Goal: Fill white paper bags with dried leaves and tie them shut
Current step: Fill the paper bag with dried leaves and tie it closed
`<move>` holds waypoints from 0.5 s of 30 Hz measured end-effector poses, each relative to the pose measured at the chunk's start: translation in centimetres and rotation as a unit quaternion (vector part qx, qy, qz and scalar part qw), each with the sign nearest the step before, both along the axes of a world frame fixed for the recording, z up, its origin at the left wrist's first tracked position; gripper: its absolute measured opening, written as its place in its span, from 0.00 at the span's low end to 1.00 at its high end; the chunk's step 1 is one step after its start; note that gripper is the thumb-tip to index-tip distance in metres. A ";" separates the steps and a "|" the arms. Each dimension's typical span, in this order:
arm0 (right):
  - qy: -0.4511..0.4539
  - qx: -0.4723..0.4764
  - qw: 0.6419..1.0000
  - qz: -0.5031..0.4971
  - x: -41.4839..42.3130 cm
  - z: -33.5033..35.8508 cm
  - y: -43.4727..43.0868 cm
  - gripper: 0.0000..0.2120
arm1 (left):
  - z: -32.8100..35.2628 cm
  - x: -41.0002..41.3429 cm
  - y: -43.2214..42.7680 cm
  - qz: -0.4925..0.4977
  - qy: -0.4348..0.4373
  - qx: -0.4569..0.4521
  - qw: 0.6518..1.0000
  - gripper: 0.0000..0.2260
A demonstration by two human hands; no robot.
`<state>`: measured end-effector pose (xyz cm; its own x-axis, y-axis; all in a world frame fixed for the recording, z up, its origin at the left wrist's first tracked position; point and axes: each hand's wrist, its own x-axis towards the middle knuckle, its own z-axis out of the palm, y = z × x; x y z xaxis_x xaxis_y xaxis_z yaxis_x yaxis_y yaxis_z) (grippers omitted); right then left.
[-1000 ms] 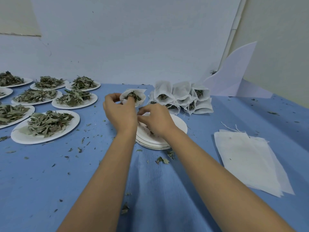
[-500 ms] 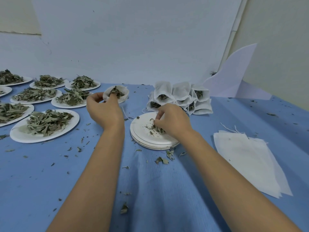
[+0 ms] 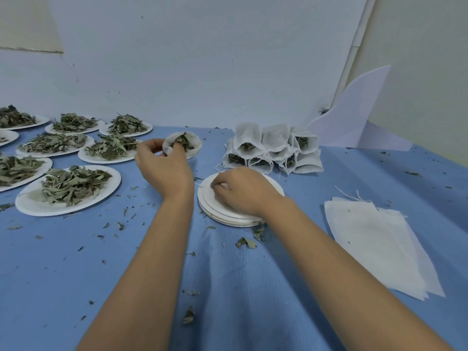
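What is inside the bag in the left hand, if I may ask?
Dried leaves show at the mouth of the bag, held by the left hand; its wall hides how full it is.

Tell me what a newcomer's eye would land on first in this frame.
The left hand at centre, pinching an open white bag stuffed with dried leaves, while the right hand rests curled on a stack of white plates beside it. Next, the plates heaped with leaves spread across the left of the blue table, and the pile of filled bags at the back.
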<state>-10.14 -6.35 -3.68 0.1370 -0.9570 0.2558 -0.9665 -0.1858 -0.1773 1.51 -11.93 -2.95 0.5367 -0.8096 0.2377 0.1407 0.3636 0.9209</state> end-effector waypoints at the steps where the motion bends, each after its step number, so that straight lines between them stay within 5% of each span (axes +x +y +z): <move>1: -0.001 -0.006 1.000 -0.003 -0.3 -0.1 0.3 0.14 | -0.1 -0.1 0.0 -0.003 -0.006 0.002 1.000 0.14; 6: -0.170 -0.058 0.982 -0.066 -2.1 -0.4 1.3 0.15 | -0.5 -0.9 0.3 -0.026 -0.033 0.022 0.999 0.08; 8: -0.220 -0.010 0.973 -0.061 -2.5 -0.4 1.4 0.20 | -0.7 -1.2 0.4 -0.037 -0.060 0.030 0.997 0.08; 11: -0.146 0.115 0.982 -0.037 -2.3 -0.7 1.5 0.31 | -1.0 -1.3 0.5 -0.070 -0.097 0.057 0.991 0.09; 15: -0.098 0.149 0.984 -0.008 -1.9 -0.9 1.3 0.24 | -1.3 -1.2 0.6 -0.137 -0.134 0.099 0.977 0.12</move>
